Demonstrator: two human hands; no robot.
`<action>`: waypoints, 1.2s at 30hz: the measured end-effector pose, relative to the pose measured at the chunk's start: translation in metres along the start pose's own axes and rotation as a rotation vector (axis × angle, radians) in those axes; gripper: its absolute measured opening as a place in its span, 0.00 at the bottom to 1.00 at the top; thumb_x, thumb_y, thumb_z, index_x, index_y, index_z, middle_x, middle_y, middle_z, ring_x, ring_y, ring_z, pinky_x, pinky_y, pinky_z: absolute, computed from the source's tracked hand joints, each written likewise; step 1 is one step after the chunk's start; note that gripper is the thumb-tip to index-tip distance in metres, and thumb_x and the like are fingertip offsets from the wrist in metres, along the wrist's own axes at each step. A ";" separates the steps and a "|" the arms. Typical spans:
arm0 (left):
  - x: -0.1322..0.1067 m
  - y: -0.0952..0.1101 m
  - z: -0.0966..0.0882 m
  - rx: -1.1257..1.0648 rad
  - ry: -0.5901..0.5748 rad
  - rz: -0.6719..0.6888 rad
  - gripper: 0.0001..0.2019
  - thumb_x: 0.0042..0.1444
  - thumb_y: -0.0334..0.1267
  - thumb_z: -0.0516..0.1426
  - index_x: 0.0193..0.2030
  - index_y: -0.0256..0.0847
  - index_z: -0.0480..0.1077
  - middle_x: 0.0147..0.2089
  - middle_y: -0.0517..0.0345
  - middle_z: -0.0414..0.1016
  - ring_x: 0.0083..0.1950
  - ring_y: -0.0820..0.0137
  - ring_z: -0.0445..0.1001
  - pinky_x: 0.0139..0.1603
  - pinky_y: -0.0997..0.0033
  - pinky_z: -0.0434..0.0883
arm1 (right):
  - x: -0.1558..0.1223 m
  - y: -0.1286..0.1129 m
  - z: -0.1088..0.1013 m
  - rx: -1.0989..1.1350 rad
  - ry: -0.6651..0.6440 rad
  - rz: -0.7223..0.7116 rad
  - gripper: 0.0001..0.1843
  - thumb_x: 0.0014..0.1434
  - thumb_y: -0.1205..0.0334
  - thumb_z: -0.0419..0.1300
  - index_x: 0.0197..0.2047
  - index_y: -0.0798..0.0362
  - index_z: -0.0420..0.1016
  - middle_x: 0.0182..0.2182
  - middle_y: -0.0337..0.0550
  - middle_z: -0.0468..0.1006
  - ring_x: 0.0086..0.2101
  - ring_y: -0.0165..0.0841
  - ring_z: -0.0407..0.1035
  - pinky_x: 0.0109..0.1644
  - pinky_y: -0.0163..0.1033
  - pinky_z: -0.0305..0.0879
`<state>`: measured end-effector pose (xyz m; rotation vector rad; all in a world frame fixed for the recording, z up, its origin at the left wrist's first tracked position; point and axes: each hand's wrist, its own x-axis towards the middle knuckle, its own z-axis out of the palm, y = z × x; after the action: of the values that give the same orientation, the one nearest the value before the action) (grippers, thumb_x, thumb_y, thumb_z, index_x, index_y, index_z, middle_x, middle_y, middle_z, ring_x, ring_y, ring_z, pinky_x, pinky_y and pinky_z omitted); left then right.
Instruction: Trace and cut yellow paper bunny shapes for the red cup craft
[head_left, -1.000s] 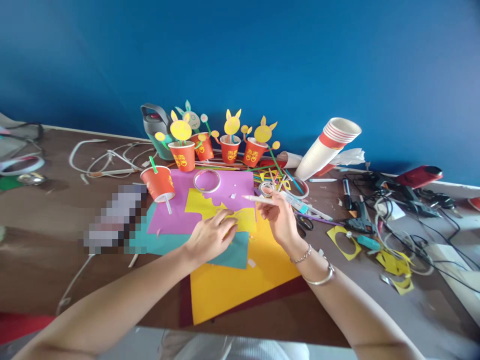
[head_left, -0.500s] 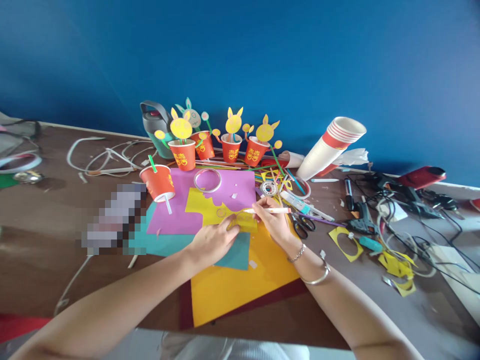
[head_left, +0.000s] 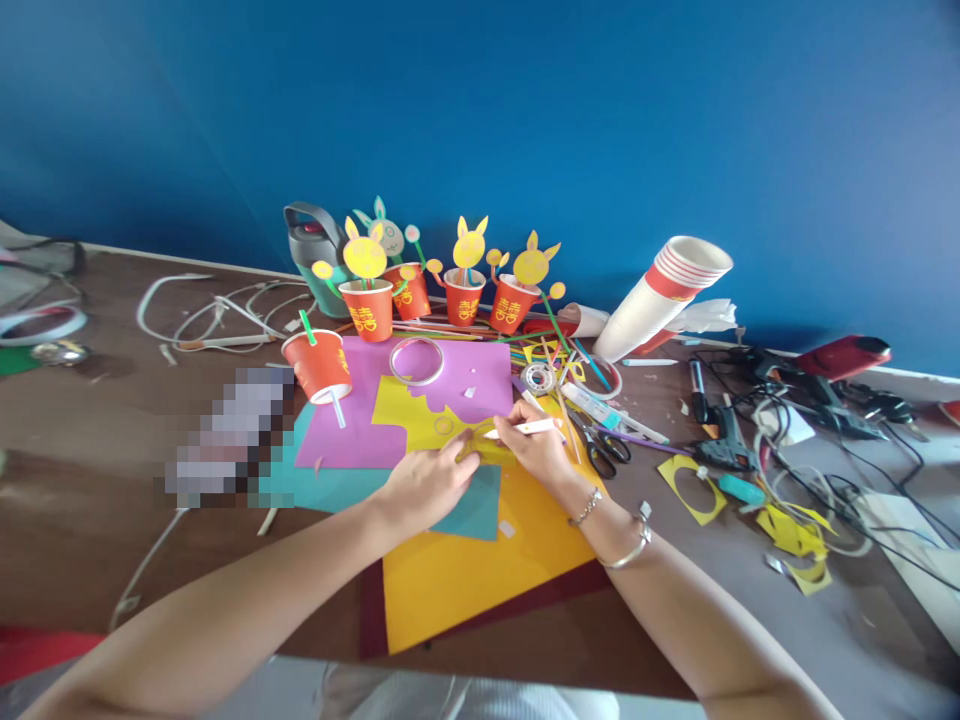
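Observation:
In my right hand (head_left: 534, 445) is a slim white marker pen (head_left: 532, 428), its tip pointing left at a piece of yellow paper (head_left: 420, 425). The paper has a scalloped cut edge and a small circle drawn on it. My left hand (head_left: 435, 480) grips the paper's lower edge between thumb and fingers, close to the pen tip. Beneath lie a purple sheet (head_left: 352, 380), a teal sheet (head_left: 322, 490) and an orange-yellow sheet (head_left: 450, 590). Black scissors (head_left: 602, 450) rest just right of my right hand.
Red paper cups (head_left: 465, 300) with paper rabbit heads stand along the wall beside a bottle (head_left: 319, 260). Another cup (head_left: 319, 365) is upside down. Tape rolls (head_left: 416, 362), stacked cups (head_left: 660, 300), a glue gun (head_left: 727, 440), cables and yellow scraps (head_left: 694, 490) lie around.
My right hand and the pen have shifted slightly left and down, and the pen tip now sits lower on the paper. My left hand has barely moved.

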<state>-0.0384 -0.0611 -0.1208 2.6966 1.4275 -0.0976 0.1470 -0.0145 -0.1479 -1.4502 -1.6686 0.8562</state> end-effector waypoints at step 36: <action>0.000 -0.001 0.001 -0.012 0.023 0.020 0.14 0.64 0.31 0.49 0.50 0.43 0.73 0.63 0.45 0.69 0.36 0.63 0.82 0.32 0.64 0.79 | 0.000 -0.002 0.000 0.037 -0.009 0.008 0.19 0.54 0.50 0.58 0.20 0.48 0.57 0.16 0.35 0.66 0.21 0.30 0.60 0.24 0.37 0.54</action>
<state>-0.0389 -0.0604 -0.1214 2.7101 1.4028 -0.0568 0.1461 -0.0152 -0.1460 -1.4314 -1.6459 0.8946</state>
